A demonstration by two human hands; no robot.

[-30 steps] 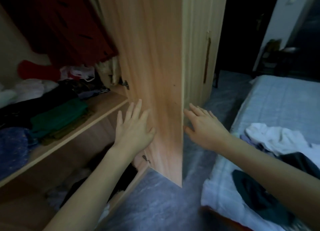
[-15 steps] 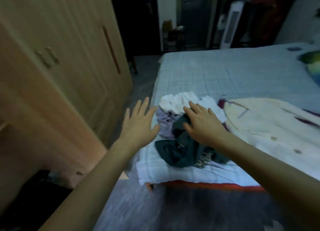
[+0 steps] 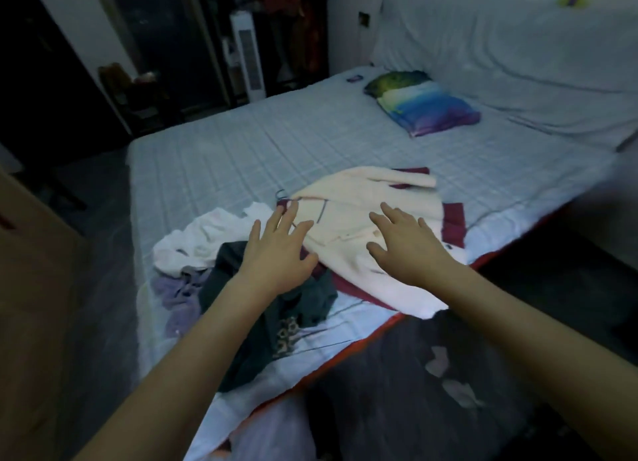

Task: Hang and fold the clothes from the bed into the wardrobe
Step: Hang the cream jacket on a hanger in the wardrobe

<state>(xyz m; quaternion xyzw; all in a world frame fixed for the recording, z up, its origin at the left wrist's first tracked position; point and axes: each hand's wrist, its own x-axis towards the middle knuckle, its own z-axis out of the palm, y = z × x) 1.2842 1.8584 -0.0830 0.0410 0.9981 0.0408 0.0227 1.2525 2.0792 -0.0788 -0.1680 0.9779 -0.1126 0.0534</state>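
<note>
A striped pillow (image 3: 423,107) in green, white, blue and purple lies at the upper right of the frame, near a pale draped sheet (image 3: 500,46) that fills the upper right corner. A small dark object (image 3: 354,78) sits just left of the pillow, too small to tell what it is. At top centre stands a tall white appliance (image 3: 249,58), with a dark chair (image 3: 134,88) to its left. Grey floor (image 3: 397,374) fills the bottom
</note>
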